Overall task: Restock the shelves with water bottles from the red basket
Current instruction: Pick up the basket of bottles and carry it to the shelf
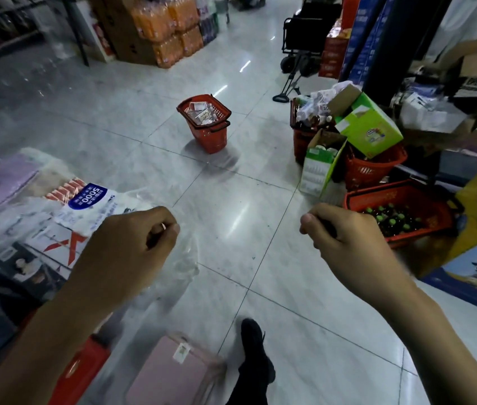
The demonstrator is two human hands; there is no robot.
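Glossy pale grey tiled floor: small red plastic basket stands alone at 12 o'clock, stacked orange shrink-wrapped drink packs at 11, black folding cart at 1. Wide red plastic basket of green-capped dark bottles at 3, just beside an open white-and-green carton. Flat pink case at 6.

A shop aisle: shrink-wrapped packs of orange drink bottles stacked high, a red plastic shopping basket on the glossy grey tiled floor, and a second red basket of green-capped dark bottles.
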